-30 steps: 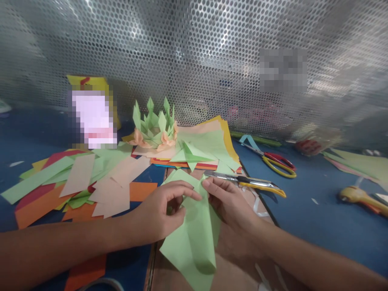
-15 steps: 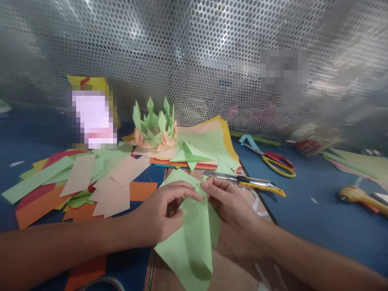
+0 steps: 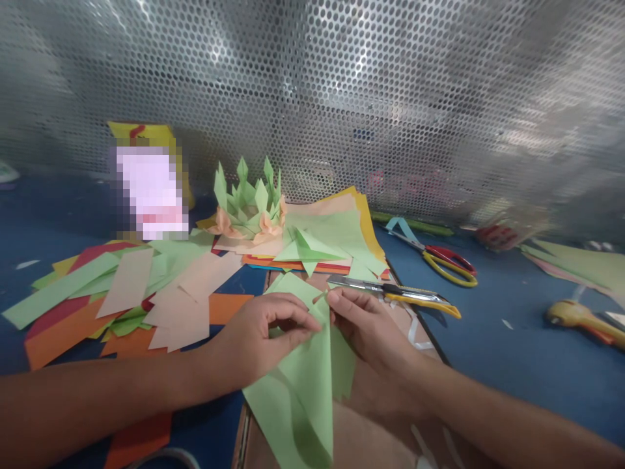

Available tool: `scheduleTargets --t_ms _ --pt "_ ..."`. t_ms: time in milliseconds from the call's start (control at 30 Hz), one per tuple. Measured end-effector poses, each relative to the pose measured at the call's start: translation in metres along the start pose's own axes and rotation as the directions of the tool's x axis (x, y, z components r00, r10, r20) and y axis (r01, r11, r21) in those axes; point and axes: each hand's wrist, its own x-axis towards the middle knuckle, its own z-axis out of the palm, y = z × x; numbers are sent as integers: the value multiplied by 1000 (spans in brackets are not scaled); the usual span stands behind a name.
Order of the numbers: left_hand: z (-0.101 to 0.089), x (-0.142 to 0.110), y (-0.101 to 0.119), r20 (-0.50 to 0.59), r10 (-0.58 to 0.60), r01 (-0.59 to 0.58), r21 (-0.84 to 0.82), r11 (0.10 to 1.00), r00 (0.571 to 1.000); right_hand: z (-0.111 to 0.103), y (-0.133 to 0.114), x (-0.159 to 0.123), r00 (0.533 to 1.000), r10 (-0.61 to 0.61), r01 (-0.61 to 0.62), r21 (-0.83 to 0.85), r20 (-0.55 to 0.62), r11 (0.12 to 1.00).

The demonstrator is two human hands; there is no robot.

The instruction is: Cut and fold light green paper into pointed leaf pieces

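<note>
A light green sheet of paper (image 3: 297, 391), folded over lengthwise, hangs at a slant between my hands above a brown board (image 3: 375, 430). My right hand (image 3: 374, 319) pinches its upper tip between thumb and forefinger. On the paper's face, just below that tip, the thumb and fingers of my left hand (image 3: 273, 332) come together at the fold. Behind the hands lies a utility knife (image 3: 385, 286), partly over yellow-handled scissors (image 3: 446, 306). A folded green paper star shape (image 3: 307, 251) rests on a stack of coloured sheets (image 3: 332, 218).
A green and peach origami piece (image 3: 249, 202) stands at the back. Cut paper strips (image 3: 127, 280) are heaped on the left. To the right lie red and yellow scissors (image 3: 449, 264) and a yellow tool (image 3: 576, 316). A perforated metal panel (image 3: 312, 78) rises behind.
My left thumb has moved up and right to meet the fingers at the fold. The paper's lower end has swung slightly left. My right hand keeps its pinch.
</note>
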Motion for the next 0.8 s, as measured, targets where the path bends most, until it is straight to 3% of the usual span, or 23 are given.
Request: scheduleTargets --t_ms 233,800 --pt "1 -1 -2 34 -40 40 3 999 999 -2 1 2 999 -44 44 -41 1 998" --pt "1 -1 1 94 -10 15 -52 999 996 -4 5 3 992 -127 128 -174 18 976"
